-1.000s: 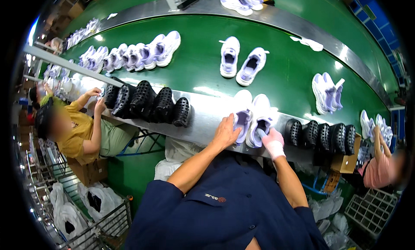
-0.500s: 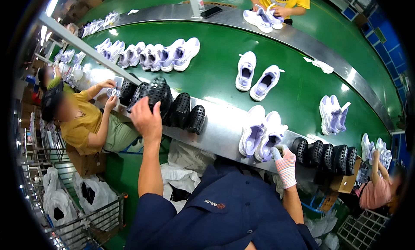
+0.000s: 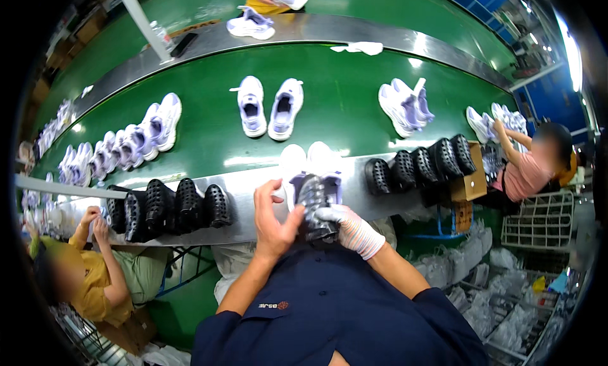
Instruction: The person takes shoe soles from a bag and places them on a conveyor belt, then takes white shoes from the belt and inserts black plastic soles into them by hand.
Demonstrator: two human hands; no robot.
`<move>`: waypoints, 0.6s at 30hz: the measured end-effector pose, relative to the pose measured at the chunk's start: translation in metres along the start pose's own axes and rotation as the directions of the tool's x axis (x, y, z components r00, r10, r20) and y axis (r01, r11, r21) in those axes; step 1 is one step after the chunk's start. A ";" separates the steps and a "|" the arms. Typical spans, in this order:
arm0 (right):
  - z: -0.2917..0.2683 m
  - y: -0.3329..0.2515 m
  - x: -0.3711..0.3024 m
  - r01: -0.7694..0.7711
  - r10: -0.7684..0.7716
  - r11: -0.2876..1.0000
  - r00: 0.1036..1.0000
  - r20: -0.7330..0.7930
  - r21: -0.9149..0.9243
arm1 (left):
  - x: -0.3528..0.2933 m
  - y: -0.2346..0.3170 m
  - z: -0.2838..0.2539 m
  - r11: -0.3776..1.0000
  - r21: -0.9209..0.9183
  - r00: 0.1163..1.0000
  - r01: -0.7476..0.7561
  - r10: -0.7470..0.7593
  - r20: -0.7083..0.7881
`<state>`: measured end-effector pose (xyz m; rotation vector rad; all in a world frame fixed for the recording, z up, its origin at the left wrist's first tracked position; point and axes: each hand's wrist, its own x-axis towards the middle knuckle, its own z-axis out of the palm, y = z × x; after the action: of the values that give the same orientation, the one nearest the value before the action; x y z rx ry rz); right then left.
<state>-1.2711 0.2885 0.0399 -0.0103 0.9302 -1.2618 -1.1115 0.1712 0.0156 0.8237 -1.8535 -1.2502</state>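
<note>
A black perforated shoe tree stands nearly upright in front of my chest, slightly blurred. My right hand, in a striped knit glove, grips its lower end with thumb and fingers. My bare left hand is beside it on the left, fingers apart, the thumb close to the tree; whether it touches is unclear. Just behind, a pair of white and lilac sneakers lies at the bench edge, toes pointing away; the left sneaker and the right sneaker are partly hidden by the tree and my hands.
Black shoe trees stand in a left row and a right row on the metal ledge. More sneakers lie on the green belt. Co-workers sit left and right; another stands across. A wire cart is at right.
My view has turned right. My left hand has come back from the left row of shoe trees. A black shoe tree is now at my hands, and my right hand holds it.
</note>
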 end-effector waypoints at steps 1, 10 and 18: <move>-0.009 0.006 0.000 -0.051 0.054 0.998 0.995 0.089 -0.042 | 0.007 -0.004 0.012 0.955 -0.236 0.983 0.181 -0.170 0.065; -0.013 0.012 -0.029 -0.108 -0.299 -0.052 0.950 -0.088 -0.993 | 0.004 -0.048 0.047 0.849 -0.218 0.875 0.481 -0.480 0.057; -0.050 0.041 -0.016 -0.114 -0.418 -0.040 0.904 -0.087 -0.993 | -0.003 -0.055 0.067 0.940 0.185 0.958 0.286 -0.288 -0.015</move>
<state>-1.2684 0.3394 -0.0027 -1.1768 2.1378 -0.4260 -1.1611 0.1877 -0.0535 1.2276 -1.9302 -1.2695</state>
